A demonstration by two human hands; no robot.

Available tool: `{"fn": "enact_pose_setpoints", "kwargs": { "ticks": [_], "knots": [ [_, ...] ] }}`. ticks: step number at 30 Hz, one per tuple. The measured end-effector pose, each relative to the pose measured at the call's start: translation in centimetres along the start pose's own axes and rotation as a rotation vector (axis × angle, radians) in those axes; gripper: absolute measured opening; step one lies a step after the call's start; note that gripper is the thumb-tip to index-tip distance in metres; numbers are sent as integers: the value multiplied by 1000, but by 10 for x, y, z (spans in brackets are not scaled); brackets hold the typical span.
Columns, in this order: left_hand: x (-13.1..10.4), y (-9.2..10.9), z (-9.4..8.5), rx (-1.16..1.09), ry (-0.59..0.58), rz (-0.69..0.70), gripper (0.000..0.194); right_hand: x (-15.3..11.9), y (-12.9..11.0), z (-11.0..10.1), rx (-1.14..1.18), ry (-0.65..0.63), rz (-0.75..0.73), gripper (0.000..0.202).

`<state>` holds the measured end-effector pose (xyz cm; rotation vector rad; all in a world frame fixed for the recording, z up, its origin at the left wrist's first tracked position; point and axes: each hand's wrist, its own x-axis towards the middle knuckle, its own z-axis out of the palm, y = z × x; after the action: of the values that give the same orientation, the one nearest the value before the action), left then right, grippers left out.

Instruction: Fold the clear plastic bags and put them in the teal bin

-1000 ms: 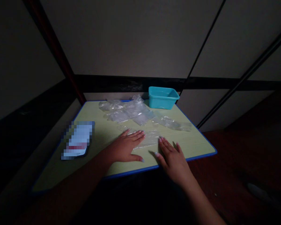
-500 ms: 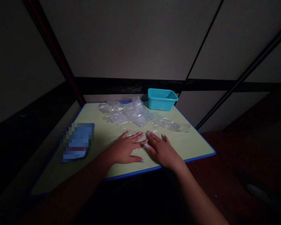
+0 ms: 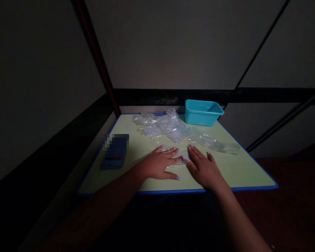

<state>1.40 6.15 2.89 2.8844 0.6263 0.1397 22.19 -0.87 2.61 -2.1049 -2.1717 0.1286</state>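
Note:
Both palms face down on a flat clear plastic bag (image 3: 183,153) near the front of the pale green table (image 3: 244,171). My left hand (image 3: 162,163) has its fingers spread, the thumb pointing right along the table. My right hand (image 3: 202,166) lies beside it, fingers stretched forward, over the bag's right part. Much of the bag is hidden under the hands. Beyond them is a pile of crumpled clear plastic bags (image 3: 173,127). Another long clear bag (image 3: 215,143) lies to the right, past my right hand.
A turquoise plastic basket (image 3: 202,113) stands at the back right of the table. A dark, partly pixelated flat object (image 3: 115,152) lies near the left edge. Cabinet-like panels (image 3: 173,45) rise behind the table's blue-edged back.
The whole view has swung left, so the table and everything on it appear farther right. My hands stay spread on the flat bag, with little change between them.

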Motion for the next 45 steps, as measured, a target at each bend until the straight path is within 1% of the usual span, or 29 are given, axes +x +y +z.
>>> {"fn": "enact_pose_setpoints", "kwargs": {
  "ticks": [3, 5, 7, 9, 11, 12, 14, 15, 17, 18, 20, 24, 29, 34, 37, 40, 43, 45],
  "knots": [
    [-2, 2, -6, 48, 36, -47, 70, 0, 2, 2, -23, 5, -2, 56],
    [-3, 3, -12, 108, 91, -145, 64, 1, 3, 4, -29, 8, -5, 57],
    [-5, 1, -16, 179, 172, -303, 60, 1, 4, 5, -29, 5, -5, 58],
    [-8, -3, -17, 248, 259, -499, 58, 2, 4, 6, -28, -4, 3, 59],
    [-11, -10, -15, 289, 317, -705, 58, 2, 5, 7, -28, -12, 7, 60],
    [-13, -14, -14, 290, 329, -806, 58, 2, 5, 7, -29, -12, 6, 60],
    [-16, -24, -10, 239, 312, -982, 61, 2, 5, 7, -30, -5, 2, 60],
    [-17, -28, -9, 197, 292, -1039, 62, 2, 5, 7, -29, -1, -1, 61],
    [-20, -33, -8, 122, 252, -1080, 66, 2, 5, 7, -24, 6, -4, 61],
    [-21, -35, -8, 109, 248, -1074, 67, 3, 5, 7, -19, 9, -5, 61],
    [-21, -34, -9, 152, 277, -1020, 68, 3, 5, 7, -5, 15, -8, 61],
    [-17, -23, -12, 285, 355, -812, 63, 2, 3, 6, 16, 16, -7, 60],
    [-12, -13, -15, 284, 335, -657, 57, 1, 1, 2, 38, 4, -16, 63],
    [-10, -10, -14, 242, 319, -500, 52, -1, 1, 2, 54, -4, -26, 75],
    [-9, -6, -15, 206, 270, -398, 50, -1, 2, 2, 52, -13, -38, 86],
    [-6, 6, -19, 164, 192, -307, 52, -1, 3, 3, 43, -32, -48, 95],
    [-1, 23, -19, 94, 118, -268, 52, 0, 4, 3, 33, -53, -49, 97],
    [3, 34, -16, 32, 72, -260, 51, 1, 4, 3, 22, -68, -52, 96]
  ]
}}
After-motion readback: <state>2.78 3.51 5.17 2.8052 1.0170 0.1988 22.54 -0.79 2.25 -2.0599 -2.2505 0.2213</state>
